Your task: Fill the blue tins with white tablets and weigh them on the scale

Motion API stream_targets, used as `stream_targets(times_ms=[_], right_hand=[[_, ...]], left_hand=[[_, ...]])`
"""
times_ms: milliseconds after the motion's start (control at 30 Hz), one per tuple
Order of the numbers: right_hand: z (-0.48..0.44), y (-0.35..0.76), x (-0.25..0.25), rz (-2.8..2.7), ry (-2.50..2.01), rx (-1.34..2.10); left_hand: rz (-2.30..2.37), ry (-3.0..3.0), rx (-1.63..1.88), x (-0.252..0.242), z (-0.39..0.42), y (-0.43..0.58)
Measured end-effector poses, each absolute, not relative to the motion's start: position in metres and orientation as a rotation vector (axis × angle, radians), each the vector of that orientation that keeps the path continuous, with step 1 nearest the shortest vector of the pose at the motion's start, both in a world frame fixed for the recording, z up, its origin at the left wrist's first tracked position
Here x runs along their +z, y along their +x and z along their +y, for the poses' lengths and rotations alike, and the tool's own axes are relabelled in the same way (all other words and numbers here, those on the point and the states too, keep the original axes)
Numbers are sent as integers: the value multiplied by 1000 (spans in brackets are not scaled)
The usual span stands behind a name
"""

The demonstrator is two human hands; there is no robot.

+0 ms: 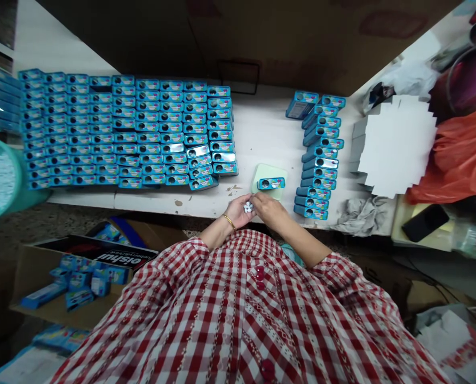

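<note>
My left hand (237, 212) and my right hand (268, 207) meet at the table's near edge, fingers pinched together around a small white object (248, 207) that I cannot make out. Just beyond them one small blue box (270, 183) lies on a pale green pad (265, 172). To the right, a column of the same blue boxes (317, 157) runs away from me. Across the left of the white table (262, 128), several long rows of blue boxes (126, 130) are packed side by side. A gold bangle sits on my left wrist.
A stack of white flat cartons (394, 144) and a grey rag (360, 216) lie at the right, with an orange plastic bag (462, 154) beyond. A cardboard box (78, 277) holding blue boxes sits on the floor at left. A teal basin (0, 178) is at the far left.
</note>
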State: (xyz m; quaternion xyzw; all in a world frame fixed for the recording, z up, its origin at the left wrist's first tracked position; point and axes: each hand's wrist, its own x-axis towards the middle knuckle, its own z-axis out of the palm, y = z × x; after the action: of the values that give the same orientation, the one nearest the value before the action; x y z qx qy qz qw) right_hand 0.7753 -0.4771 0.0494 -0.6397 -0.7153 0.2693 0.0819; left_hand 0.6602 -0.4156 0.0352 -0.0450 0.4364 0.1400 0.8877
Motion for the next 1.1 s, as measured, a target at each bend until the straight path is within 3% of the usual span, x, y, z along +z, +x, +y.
stream_targets(times_ms=[533,767,1100], right_hand=[[-459,824,39,-1680,-1757,552],[-483,835,35,-1750,-2045,298],[-464,805,32,-1651,-1812,500]], left_hand=[[919,15,369,44,-395,666],[964,-13,420,43,-396,650],[931,4,435,51,-395,655]])
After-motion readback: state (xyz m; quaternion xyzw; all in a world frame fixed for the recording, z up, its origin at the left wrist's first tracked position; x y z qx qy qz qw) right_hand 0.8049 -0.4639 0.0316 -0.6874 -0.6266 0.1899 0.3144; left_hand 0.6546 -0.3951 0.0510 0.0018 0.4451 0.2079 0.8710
